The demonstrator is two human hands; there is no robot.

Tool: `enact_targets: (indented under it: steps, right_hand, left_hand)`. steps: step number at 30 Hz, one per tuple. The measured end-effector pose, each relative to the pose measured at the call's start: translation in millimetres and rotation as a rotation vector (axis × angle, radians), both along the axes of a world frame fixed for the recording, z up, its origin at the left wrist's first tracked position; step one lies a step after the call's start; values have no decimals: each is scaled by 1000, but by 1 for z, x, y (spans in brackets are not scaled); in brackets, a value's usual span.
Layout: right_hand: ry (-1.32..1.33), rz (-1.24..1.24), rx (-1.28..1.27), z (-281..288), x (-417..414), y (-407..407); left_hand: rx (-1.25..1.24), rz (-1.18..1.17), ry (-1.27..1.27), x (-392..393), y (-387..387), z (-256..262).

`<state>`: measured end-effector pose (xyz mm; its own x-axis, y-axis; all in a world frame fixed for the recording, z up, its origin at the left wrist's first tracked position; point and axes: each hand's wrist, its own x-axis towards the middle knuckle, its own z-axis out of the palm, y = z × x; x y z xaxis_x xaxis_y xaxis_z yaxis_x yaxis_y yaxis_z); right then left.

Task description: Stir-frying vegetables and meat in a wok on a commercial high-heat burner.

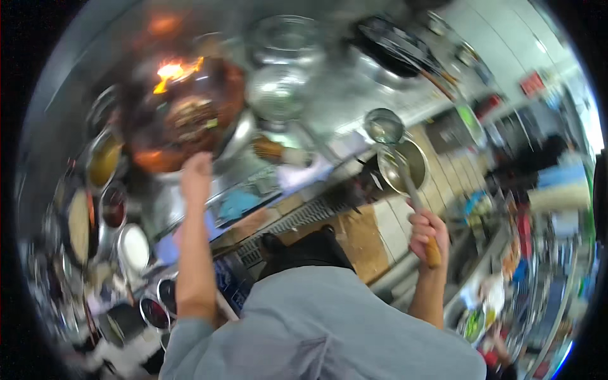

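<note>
My left hand (197, 170) is closed at the near edge of a wok (221, 128), where its handle or rim is hidden by the fingers. Inside the wok lies a brown mass of food (190, 118), blurred, with a small green piece on it. Flames (171, 71) rise at the wok's far side. In my right hand (426, 233) is the wooden handle of a metal ladle (403, 175), held well away from the wok. The ladle's bowl (384, 126) hangs above the far edge of a tall metal pot (417, 164) to the right.
Left of the wok stand containers of yellow liquid (103, 159), dark red sauce (113, 206) and white contents (133, 247). A wok brush (268, 148) lies on the steel range beside a domed metal vessel (278, 92). Farther right, a black pan (389, 45) holds long-handled tools. Another person's arm (498, 339) shows lower right.
</note>
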<state>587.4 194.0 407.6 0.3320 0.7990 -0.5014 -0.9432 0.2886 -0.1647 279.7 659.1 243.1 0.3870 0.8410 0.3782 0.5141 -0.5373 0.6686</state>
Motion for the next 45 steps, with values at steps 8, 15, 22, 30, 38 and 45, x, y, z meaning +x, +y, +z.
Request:
enact_targets:
  steps: [8, 15, 22, 30, 38, 45]
  right_hand:
    - [26, 367, 317, 31, -29, 139]
    - [-536, 764, 33, 12, -33, 302]
    - [-1470, 706, -146, -9, -57, 352]
    - [-1199, 709, -178, -82, -14, 335]
    - [-884, 221, -185, -60, 54, 153]
    - [-1929, -131, -1341, -178, 92, -34]
  left_hand:
    - [-60, -5, -109, 11, -74, 75]
    - [-422, -97, -138, -71, -195, 0]
    - [-995, 383, 222, -160, -353, -140]
    - [-694, 548, 107, -76, -291, -70]
    - [396, 272, 119, 49, -82, 64]
    - [276, 86, 247, 39, 6, -1]
